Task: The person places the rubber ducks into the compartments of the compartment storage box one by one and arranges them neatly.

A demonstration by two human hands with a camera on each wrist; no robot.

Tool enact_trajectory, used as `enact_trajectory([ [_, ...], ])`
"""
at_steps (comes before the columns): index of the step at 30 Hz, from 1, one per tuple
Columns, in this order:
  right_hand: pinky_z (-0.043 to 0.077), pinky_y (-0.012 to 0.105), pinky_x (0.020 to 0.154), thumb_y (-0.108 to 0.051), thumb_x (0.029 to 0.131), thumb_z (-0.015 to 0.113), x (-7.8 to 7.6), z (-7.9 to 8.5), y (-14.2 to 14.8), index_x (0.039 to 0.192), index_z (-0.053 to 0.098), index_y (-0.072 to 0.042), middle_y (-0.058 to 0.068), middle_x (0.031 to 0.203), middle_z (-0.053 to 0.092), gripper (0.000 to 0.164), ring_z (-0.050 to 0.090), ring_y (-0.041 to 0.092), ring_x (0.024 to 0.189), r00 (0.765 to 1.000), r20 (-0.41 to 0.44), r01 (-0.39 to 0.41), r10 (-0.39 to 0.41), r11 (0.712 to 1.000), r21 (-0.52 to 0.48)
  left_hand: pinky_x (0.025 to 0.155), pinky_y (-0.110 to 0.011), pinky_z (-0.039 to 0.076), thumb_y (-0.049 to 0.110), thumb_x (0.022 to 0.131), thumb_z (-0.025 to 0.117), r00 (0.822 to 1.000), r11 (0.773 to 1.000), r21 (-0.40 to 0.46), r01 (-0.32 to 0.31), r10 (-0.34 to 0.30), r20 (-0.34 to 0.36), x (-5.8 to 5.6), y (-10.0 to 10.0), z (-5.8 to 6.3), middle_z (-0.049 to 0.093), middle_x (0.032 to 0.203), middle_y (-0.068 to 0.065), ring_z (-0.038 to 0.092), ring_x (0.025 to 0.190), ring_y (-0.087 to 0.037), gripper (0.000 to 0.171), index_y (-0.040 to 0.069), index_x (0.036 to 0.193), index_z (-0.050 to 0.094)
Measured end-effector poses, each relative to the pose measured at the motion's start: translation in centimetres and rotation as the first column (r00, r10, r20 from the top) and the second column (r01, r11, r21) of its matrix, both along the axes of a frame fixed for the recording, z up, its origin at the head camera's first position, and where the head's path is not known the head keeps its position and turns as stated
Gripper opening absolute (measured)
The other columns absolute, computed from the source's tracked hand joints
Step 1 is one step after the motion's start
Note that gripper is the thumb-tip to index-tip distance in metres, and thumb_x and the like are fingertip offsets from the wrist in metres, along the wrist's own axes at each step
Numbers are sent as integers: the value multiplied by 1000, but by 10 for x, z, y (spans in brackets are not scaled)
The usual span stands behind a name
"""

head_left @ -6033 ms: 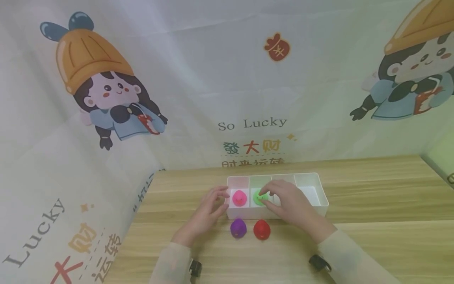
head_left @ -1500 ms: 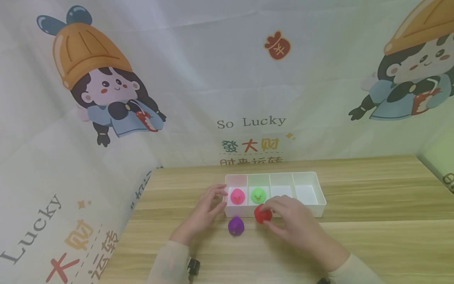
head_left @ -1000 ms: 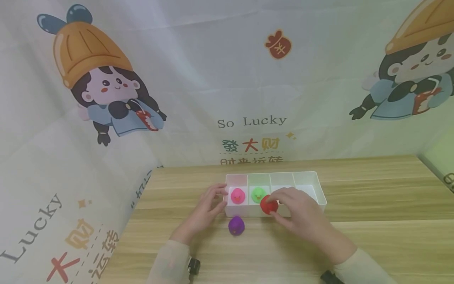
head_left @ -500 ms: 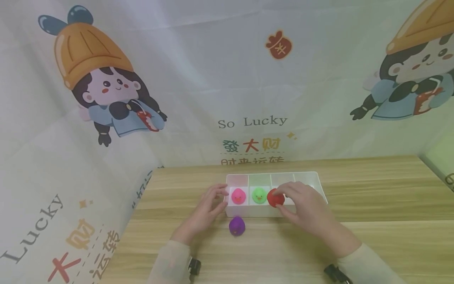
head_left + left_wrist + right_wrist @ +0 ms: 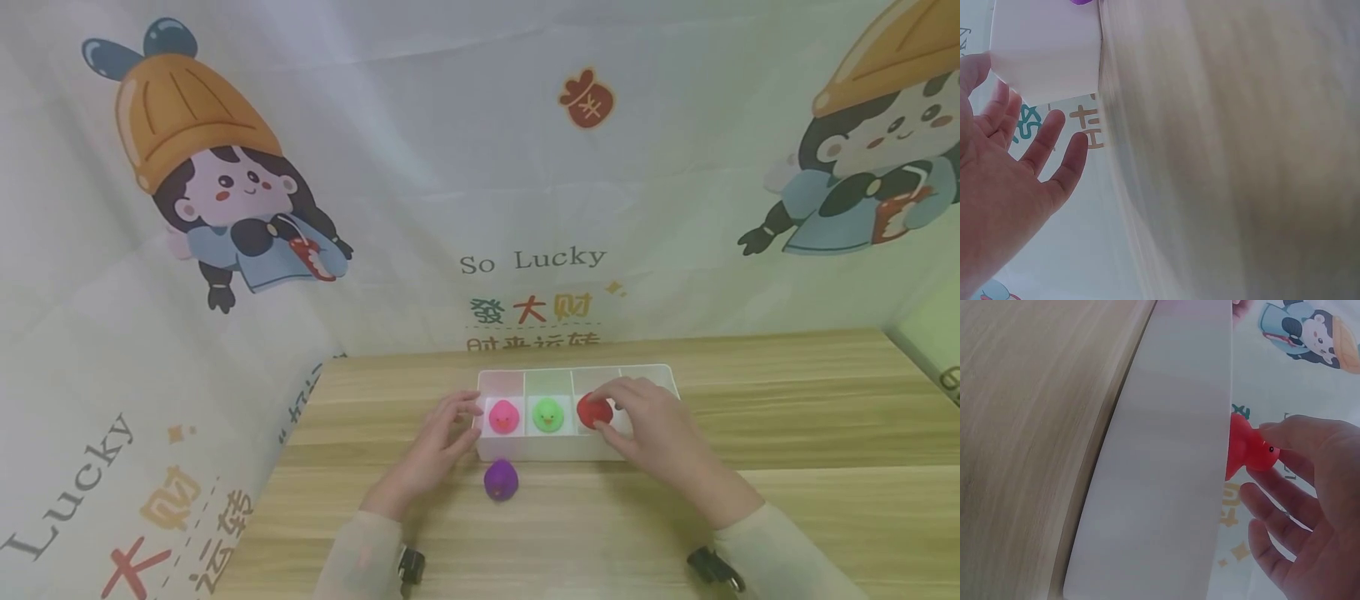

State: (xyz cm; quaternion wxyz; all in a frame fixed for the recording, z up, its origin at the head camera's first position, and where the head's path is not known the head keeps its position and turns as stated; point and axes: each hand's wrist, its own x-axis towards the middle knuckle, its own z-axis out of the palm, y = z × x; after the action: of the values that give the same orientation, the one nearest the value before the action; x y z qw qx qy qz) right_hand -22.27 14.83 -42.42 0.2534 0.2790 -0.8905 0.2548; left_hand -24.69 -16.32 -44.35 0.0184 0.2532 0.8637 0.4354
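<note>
A white four-compartment tray (image 5: pixel 647 377) lies on the wooden table. A pink duck (image 5: pixel 504 416) sits in its leftmost compartment and a green duck (image 5: pixel 548 414) in the second. My right hand (image 5: pixel 617 410) pinches a red duck (image 5: pixel 592 410) low over the third compartment. In the right wrist view the red duck (image 5: pixel 1249 451) shows just past the tray wall (image 5: pixel 1166 475), with a fingertip (image 5: pixel 1275 432) on it. My left hand (image 5: pixel 459 419) rests with straight fingers against the tray's left end. A purple duck (image 5: pixel 501 481) stands on the table in front of the tray.
A printed cartoon cloth (image 5: pixel 480 167) hangs behind the table and drapes down its left side. The wooden tabletop (image 5: pixel 810 433) stretches to the right of the tray. The tray's rightmost compartment is partly hidden by my right hand.
My right hand has lifted the red duck from the table in front of the tray and carried it up and right over the third compartment. The left hand has stayed put.
</note>
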Motion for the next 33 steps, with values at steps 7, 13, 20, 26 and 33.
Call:
enact_trajectory([
  [7,45,28,67,-22,71,72,-5,-6,2,94,62,-18,-7,94,60,25,54,13,80,998,51,36,-37,999,24,92,-48,34,21,91,49,1000,1000,18,18,-18,-6,7,3,9,29,137,-11,38,114,-33,26,6,112,46],
  [13,44,28,69,-24,73,71,-10,-8,3,95,62,-19,-8,92,60,24,53,13,79,993,102,53,-58,997,55,92,-49,34,19,90,50,1000,999,34,16,-16,3,7,3,9,29,137,-11,38,113,-35,25,6,112,46],
  [20,44,29,69,-27,74,71,-17,-10,0,96,62,-21,-10,93,59,25,53,14,80,980,189,55,-68,996,74,93,-51,32,21,91,49,1000,1000,24,7,-7,8,7,3,12,30,137,-10,37,114,-36,28,3,112,47],
  [26,43,28,66,-27,73,72,-24,-13,0,94,62,-21,-10,89,59,24,53,15,77,967,243,54,-70,996,72,93,-51,32,23,91,49,1000,1000,19,10,-11,11,7,3,12,29,137,-10,37,115,-35,29,4,112,46],
  [33,42,28,65,-25,72,73,-31,-15,0,90,63,-21,-12,82,58,21,53,15,75,957,282,39,-63,995,88,93,-51,32,19,91,49,1000,1000,22,9,-9,6,6,2,11,29,137,-10,37,114,-35,27,3,112,46],
])
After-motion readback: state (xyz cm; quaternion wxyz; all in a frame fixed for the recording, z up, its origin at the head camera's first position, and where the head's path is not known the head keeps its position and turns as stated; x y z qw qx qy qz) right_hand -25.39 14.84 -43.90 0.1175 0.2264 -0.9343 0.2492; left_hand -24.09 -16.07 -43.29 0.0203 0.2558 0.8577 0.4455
